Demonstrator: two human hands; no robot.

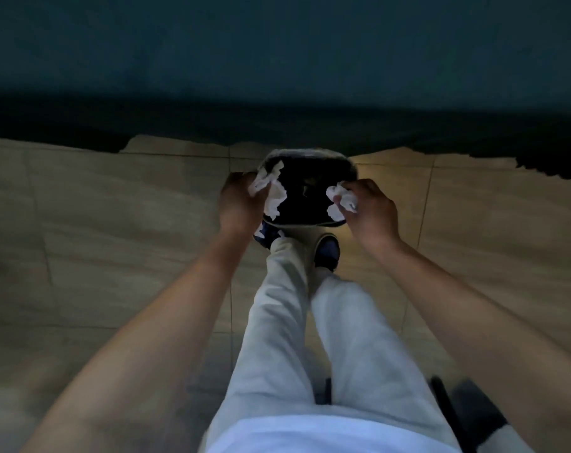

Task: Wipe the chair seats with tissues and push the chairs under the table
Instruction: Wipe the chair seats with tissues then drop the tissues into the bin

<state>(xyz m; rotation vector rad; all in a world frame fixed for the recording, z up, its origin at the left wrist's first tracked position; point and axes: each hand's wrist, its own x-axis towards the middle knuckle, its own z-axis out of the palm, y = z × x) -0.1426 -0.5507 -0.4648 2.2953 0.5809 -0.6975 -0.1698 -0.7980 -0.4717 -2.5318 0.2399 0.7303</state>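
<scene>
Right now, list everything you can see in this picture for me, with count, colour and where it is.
bin: one, dark with a black liner, on the floor by the wall, under both hands
tissues: two white crumpled wads, one in each grip, over the bin
floor: beige tiles, across the lower view
wall: dark teal, top
shoes: two, dark blue, just below the bin
trousers: light grey, centre bottom
left hand: grips a tissue
right hand: grips a tissue
</scene>
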